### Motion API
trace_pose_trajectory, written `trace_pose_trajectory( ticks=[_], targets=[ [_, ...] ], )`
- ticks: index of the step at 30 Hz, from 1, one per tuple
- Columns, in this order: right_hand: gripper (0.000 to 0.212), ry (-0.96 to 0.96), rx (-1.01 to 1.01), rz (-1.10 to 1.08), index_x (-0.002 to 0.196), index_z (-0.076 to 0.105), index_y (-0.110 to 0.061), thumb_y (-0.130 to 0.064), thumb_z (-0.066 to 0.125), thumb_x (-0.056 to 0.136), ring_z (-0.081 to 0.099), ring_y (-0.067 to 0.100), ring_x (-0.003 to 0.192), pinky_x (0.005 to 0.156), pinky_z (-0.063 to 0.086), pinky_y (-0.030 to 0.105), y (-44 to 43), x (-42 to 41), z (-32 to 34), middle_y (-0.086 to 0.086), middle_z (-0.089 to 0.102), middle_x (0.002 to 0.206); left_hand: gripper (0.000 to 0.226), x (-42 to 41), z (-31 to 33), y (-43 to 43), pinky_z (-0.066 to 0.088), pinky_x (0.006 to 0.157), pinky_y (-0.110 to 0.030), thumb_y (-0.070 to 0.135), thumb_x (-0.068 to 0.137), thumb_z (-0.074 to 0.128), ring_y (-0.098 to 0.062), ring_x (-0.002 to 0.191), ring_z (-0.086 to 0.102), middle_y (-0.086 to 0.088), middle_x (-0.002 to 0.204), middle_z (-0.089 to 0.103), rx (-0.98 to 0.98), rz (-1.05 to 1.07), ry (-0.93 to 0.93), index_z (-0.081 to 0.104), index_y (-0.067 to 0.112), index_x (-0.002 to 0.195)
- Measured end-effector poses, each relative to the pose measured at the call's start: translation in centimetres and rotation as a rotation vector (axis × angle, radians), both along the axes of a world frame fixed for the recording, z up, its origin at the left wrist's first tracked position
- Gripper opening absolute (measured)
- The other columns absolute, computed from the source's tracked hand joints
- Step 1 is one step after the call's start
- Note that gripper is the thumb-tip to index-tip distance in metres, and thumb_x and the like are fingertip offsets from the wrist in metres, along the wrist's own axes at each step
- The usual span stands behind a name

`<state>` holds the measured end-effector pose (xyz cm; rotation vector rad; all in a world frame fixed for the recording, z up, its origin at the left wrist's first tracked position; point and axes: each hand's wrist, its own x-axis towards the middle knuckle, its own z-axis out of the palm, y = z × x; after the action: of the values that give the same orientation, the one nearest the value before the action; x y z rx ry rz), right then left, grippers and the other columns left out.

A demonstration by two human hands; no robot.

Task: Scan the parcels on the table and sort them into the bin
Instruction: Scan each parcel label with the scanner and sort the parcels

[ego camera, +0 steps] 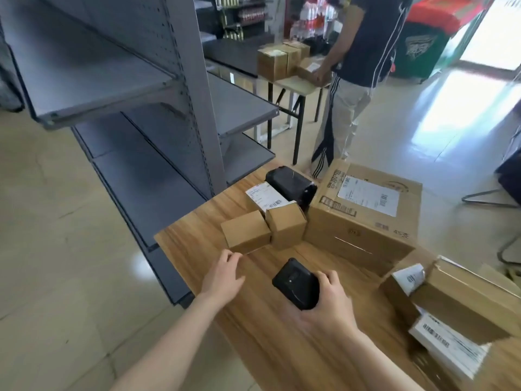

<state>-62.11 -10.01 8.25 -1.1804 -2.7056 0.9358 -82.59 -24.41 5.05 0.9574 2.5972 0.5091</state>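
Wooden table (197, 221), parcels (363, 218), grey shelving (127, 66) beside

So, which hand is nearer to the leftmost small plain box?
Left. The left hand is just in front of the small plain box, fingertips almost at its lower edge. The right hand is farther back and right, gripping the black scanner.

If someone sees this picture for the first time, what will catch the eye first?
First, the black scanner gripped in the right hand, low in the middle over the wooden table. The left hand is open, just short of a small box. A big carton with a white label stands at the table's far right, and grey shelves fill the left.
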Motion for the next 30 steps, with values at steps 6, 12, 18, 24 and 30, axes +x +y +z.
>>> trace_pose_trajectory(
  ticks=[6, 12, 18, 24, 30],
  targets=[
    [0.086, -0.034, -0.020, -0.065, 0.121, 0.047, -0.032, -0.078, 0.059, 0.050, 0.053, 0.009, 0.087, 0.085, 0.052, 0.040, 0.4, -3.7, -0.9, -0.015, 0.038, 0.104, 0.065, -5.5, -0.2, 4.6, 0.036, 0.112, -0.039, 0.029, 0.090, 0.066, -0.023, 0.143, 0.018, -0.002, 0.155, 0.016, -0.016, -0.046, 0.060, 0.033, 0.023, 0.146],
    [0.084, -0.083, -0.008, -0.126, 0.118, 0.045, -0.035, -0.084, 0.066, 0.053, 0.055, 0.012, 0.088, 0.085, 0.049, 0.038, 0.9, -5.3, -2.3, -0.014, 0.038, 0.105, 0.076, -9.0, -2.4, 7.7, 0.008, 0.119, -0.054, 0.032, 0.090, 0.065, -0.033, 0.148, -0.009, -0.010, 0.161, -0.001, -0.153, -0.097, 0.023, 0.019, 0.033, 0.151],
    [0.088, -0.086, -0.051, -0.103, 0.120, 0.048, -0.029, -0.082, 0.063, 0.052, 0.054, 0.013, 0.088, 0.087, 0.051, 0.043, 1.4, -5.4, -1.8, -0.012, 0.038, 0.105, 0.070, -8.3, -3.0, 5.7, 0.013, 0.119, -0.052, 0.035, 0.094, 0.058, -0.036, 0.146, 0.008, -0.014, 0.156, 0.008, -0.219, -0.189, 0.186, 0.018, 0.033, 0.152],
    [0.086, -0.098, -0.059, -0.017, 0.120, 0.050, -0.023, -0.067, 0.058, 0.047, 0.052, 0.015, 0.086, 0.082, 0.052, 0.044, 1.6, -4.0, -1.0, -0.009, 0.038, 0.102, 0.071, -4.6, -1.8, 2.1, 0.035, 0.110, -0.042, 0.049, 0.091, 0.058, -0.033, 0.139, 0.022, -0.011, 0.152, 0.016, -0.233, -0.160, 0.112, 0.023, 0.032, 0.150],
    [0.087, -0.107, -0.065, 0.043, 0.116, 0.049, -0.025, -0.070, 0.059, 0.042, 0.054, 0.014, 0.083, 0.079, 0.054, 0.045, 1.9, -2.3, -0.2, -0.011, 0.037, 0.101, 0.071, -2.1, -0.7, -1.0, 0.043, 0.101, -0.038, 0.066, 0.088, 0.047, -0.026, 0.130, 0.037, -0.004, 0.145, 0.033, -0.207, -0.067, -0.066, 0.019, 0.041, 0.148]
  ],
)
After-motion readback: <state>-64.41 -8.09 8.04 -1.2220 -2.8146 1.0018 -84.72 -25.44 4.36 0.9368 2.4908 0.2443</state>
